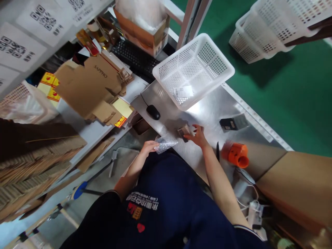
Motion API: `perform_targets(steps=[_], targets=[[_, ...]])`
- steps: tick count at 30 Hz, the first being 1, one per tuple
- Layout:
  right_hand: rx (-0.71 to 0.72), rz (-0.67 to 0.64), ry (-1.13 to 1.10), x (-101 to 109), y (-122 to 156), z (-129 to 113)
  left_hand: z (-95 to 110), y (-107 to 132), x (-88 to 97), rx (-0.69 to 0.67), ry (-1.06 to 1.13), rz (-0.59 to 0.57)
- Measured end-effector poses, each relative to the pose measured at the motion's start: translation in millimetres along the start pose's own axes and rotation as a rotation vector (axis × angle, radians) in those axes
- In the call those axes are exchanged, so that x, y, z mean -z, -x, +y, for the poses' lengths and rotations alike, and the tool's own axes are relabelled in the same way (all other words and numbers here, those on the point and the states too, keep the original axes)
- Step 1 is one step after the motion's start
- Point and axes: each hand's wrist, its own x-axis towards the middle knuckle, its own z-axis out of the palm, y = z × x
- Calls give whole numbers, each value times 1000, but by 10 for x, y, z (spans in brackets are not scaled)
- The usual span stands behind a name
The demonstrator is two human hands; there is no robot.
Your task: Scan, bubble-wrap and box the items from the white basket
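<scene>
My left hand [148, 147] is closed on the edge of a piece of bubble wrap [166, 143] at the near edge of the metal table. Just beyond the wrap is a small box [183, 131] with a pale top and dark side. My right hand [199, 137] is at this box, thumb against its near side and fingers curled by its right side. To the right lies a dark box with a grey end [233, 122]. A black pen-like tool [218, 151] and an orange tape dispenser [237, 154] are beside my right forearm.
A white perforated basket [193, 71] with a paper slip [183, 91] inside stands at the table's far side. A black mouse [153, 112] and keyboard [132, 57] are to the left, near flattened cardboard [90, 86]. A large carton [298, 183] borders the right.
</scene>
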Motion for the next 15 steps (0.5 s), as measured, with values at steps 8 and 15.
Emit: perform_targets(steps=[8, 15], targets=[[-5, -69, 406, -484, 381, -442, -48, -37, 34, -33, -121, -32], [11, 46, 655, -268, 292, -486, 5, -150, -431, -134, -213, -71]])
